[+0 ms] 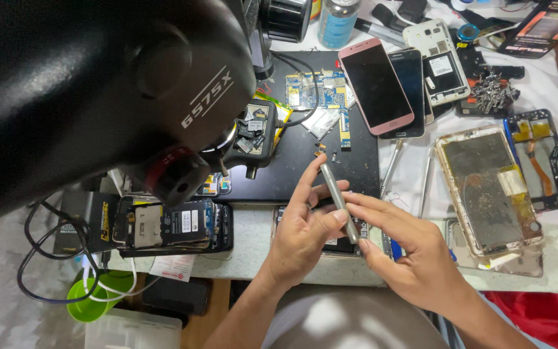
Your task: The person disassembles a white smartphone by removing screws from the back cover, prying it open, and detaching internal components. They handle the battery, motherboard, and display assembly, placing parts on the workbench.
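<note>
Looming black at ten o'clock, the microscope [92, 84] fills the upper left and hides much of the bench [253, 239]. Below it, at eight o'clock, black cables [37, 258] loop over a green cup [88, 304], and an opened phone [172, 225] lies flat beside them, its boards bare. A clear box [134, 329] sits at seven o'clock, off the bench edge.

At centre a black mat [305, 161] covers the pale benchtop, with a circuit board [318, 90] and small parts strewn at twelve o'clock. Just below the mat the left hand [301, 236] and right hand [408, 252] meet over another stripped phone [337, 242]. Between them is a slim metal tool [337, 194], tilted, its tip pointing to eleven o'clock. The left grip is loosely curled, thumb touching the shaft, the other fingers spread open behind it. The right grip pinches the lower end between thumb and forefinger.

At one o'clock a pink phone [376, 84] lies overlapping a dark phone [414, 81], with a white backless one [437, 61] just beside. A heap of screws [492, 94] lies at two o'clock. At three o'clock a gold frame [485, 187], its adhesive torn, rests on white cloth [537, 77]; red fabric [550, 304] shows at four o'clock.
</note>
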